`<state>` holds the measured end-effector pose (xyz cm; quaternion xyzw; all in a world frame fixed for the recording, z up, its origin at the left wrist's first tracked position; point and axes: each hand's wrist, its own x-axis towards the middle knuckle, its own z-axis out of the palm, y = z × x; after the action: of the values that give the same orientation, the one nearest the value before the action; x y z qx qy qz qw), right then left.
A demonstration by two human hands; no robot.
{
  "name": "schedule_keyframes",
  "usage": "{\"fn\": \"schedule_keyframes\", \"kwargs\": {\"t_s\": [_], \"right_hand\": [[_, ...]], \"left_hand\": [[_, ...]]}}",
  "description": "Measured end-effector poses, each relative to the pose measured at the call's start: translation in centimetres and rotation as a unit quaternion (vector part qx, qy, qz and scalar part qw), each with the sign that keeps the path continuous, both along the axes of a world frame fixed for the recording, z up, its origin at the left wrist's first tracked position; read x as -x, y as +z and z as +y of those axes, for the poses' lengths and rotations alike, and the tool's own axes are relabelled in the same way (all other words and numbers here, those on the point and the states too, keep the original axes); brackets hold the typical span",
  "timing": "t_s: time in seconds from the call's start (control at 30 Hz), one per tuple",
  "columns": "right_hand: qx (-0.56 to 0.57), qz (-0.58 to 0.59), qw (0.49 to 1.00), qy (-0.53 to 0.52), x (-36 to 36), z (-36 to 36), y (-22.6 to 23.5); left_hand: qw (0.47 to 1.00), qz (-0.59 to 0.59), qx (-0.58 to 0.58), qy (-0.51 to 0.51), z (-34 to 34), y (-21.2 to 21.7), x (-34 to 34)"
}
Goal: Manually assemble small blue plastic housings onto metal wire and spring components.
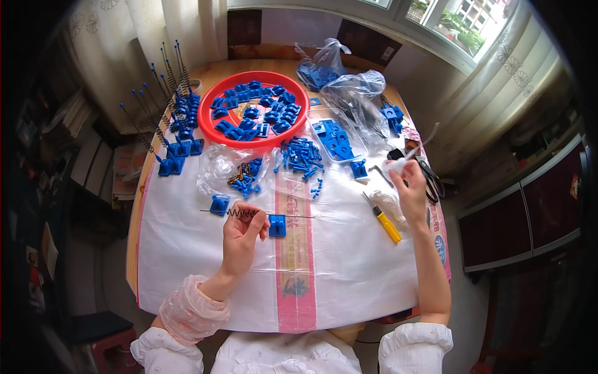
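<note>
Over the white sheet, left hand pinching a spring wire, held about level, fingers closed on the coil, straight end running off to the right across a blue block just beside the fingertips. Another blue block sits near, to the left. Right hand up at the right side, fingers narrow around a whitish strip; blurry, can't tell what it is. Yellow screwdriver lies near that forearm, not held. Finished-looking spring stands upright at left. Step, my judgement: mid-assembly, spring wire in hand, not yet fixed to a block. Next move likely calls for right hand back at the wire, left pinch steady, wire lined up with the block's slot.
</note>
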<state>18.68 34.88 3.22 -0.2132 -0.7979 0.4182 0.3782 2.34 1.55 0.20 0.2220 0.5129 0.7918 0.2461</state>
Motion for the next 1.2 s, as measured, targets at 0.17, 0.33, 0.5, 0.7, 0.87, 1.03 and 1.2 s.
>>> {"fn": "schedule_keyframes", "kwargs": {"t_s": [0.17, 0.33, 0.5, 0.7, 0.87, 1.03, 1.2], "right_hand": [[0.184, 0.044, 0.974, 0.125, -1.8, -4.8, 2.5], [0.23, 0.044, 0.958, 0.166, -3.8, -5.2, 0.4], [0.419, 0.124, 0.879, 0.194, -3.8, -5.1, 0.1], [0.545, 0.168, 0.811, 0.131, -3.7, -4.7, -1.9], [0.495, 0.138, 0.846, 0.141, -3.7, -5.4, -1.2], [0.484, 0.14, 0.854, 0.128, -3.6, -6.1, -1.0], [0.477, 0.113, 0.863, 0.122, -3.3, -6.9, -0.7]], "left_hand": [[0.999, 0.014, -0.006, 0.031, -0.6, 0.2, 0.7], [0.997, 0.065, -0.023, 0.041, -0.6, 0.6, 0.7], [0.993, 0.11, -0.014, 0.04, -0.7, 0.9, 0.4], [0.992, 0.121, -0.011, 0.03, -0.7, 0.9, 0.2], [0.992, 0.12, -0.015, 0.031, -0.6, 0.8, 0.3], [0.992, 0.124, -0.016, 0.032, -0.6, 0.9, 0.2], [0.991, 0.127, -0.012, 0.027, -0.7, 1.0, 0.1]]}}
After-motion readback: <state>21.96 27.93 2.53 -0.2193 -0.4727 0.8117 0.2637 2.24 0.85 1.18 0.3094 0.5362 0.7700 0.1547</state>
